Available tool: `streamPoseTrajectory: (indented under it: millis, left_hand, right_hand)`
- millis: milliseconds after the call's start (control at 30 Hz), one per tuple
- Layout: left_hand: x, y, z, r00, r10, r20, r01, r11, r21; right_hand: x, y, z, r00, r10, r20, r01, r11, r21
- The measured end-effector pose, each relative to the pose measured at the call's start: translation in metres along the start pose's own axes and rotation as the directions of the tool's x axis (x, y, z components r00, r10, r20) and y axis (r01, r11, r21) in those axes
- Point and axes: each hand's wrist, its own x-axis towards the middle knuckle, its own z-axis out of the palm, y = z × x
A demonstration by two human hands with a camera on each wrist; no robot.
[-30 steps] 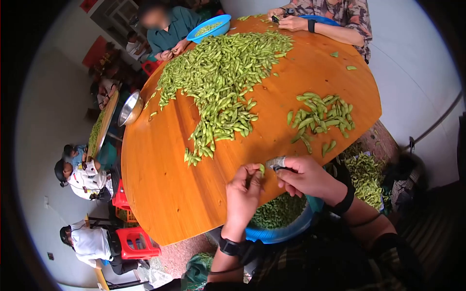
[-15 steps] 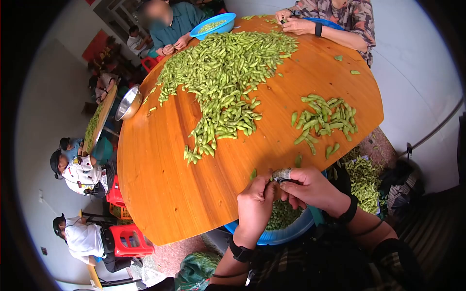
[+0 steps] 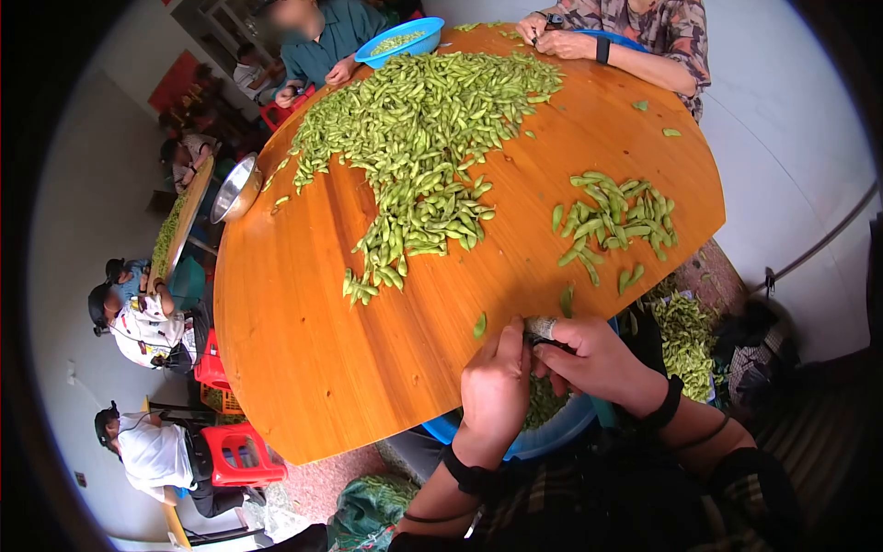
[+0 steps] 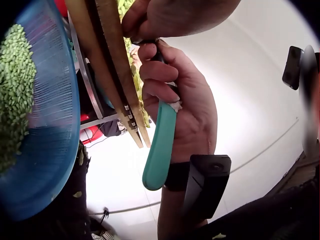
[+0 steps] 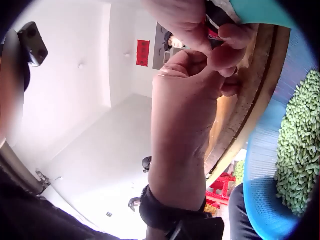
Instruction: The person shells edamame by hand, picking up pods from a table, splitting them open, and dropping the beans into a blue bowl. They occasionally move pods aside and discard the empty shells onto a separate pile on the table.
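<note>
My left hand (image 3: 497, 391) and right hand (image 3: 607, 363) meet at the fingertips over the near table edge. The left thumb and fingers pinch together where a green edamame pod was seen earlier; the pod is now hidden. Curled around a teal handle (image 4: 161, 145) is my right hand (image 4: 187, 90), its dark working end hidden among the fingers. A grey wrap (image 3: 541, 327) covers one right fingertip. Below both hands sits a blue basin (image 5: 262, 212) of shelled beans (image 5: 300, 150). Single pods (image 3: 480, 324) lie just beyond my fingers.
A large heap of pods (image 3: 414, 138) covers the far part of the wooden table (image 3: 303, 368), with a smaller pile (image 3: 616, 219) at right. A metal bowl (image 3: 237, 189) stands at the left edge. Two people sit across, near a blue bowl (image 3: 400, 44). More pods (image 3: 685, 340) lie on the floor.
My left hand has moved right, bringing the pinched pod against the right hand, where it passed out of sight. The right hand has stayed nearly in place, still gripping the teal-handled tool.
</note>
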Motion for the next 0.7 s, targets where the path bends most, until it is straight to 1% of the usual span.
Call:
streamPoseTrajectory:
  millis: [100,267,333,400,467,533,567,600,633,700]
  left_hand:
    - [-0.001,-0.001,0.001,1.0,0.01,-0.002,-0.01,1.0,0.013]
    - [-0.001,-0.002,0.001,1.0,0.003,-0.026,-0.002,1.0,0.008]
    - [-0.002,-0.003,-0.002,0.998,-0.03,0.05,0.032,0.999,-0.036]
    - [-0.002,-0.004,-0.003,0.997,-0.036,0.063,0.039,0.998,-0.048]
    - [-0.002,-0.004,-0.004,0.996,-0.044,0.073,0.049,0.997,-0.058]
    - [0.0,-0.002,-0.003,0.997,-0.026,0.077,0.026,1.0,0.001]
    - [0.001,-0.001,-0.002,0.997,-0.026,0.077,0.026,1.0,0.0]
    - [0.002,0.001,-0.001,0.999,-0.024,0.045,0.024,1.0,0.001]
    - [0.002,0.002,0.0,1.0,-0.022,0.014,0.022,1.0,0.003]
    - [0.002,0.001,-0.001,0.999,-0.029,0.016,0.029,1.0,-0.005]
  right_hand:
    - [0.002,0.005,0.001,1.0,-0.015,-0.005,0.015,0.999,-0.041]
    - [0.004,0.011,0.002,0.998,-0.035,-0.049,0.035,0.999,-0.012]
    - [0.004,0.01,0.001,0.998,-0.034,-0.053,0.035,0.999,0.01]
    - [0.003,0.004,-0.001,1.0,0.0,0.012,-0.001,0.999,0.041]
    - [0.003,0.002,0.0,1.0,0.003,0.012,-0.003,1.0,0.019]
    - [0.003,0.002,-0.001,1.0,0.002,0.008,-0.002,1.0,-0.003]
    - [0.004,0.004,-0.001,1.0,-0.019,0.008,0.019,1.0,-0.016]
    - [0.004,0.006,-0.001,0.999,-0.038,0.007,0.038,0.999,-0.028]
    - [0.003,0.007,-0.001,0.999,-0.034,0.006,0.035,0.999,-0.028]
    - [0.004,0.007,-0.001,1.0,-0.013,-0.01,0.013,0.998,-0.055]
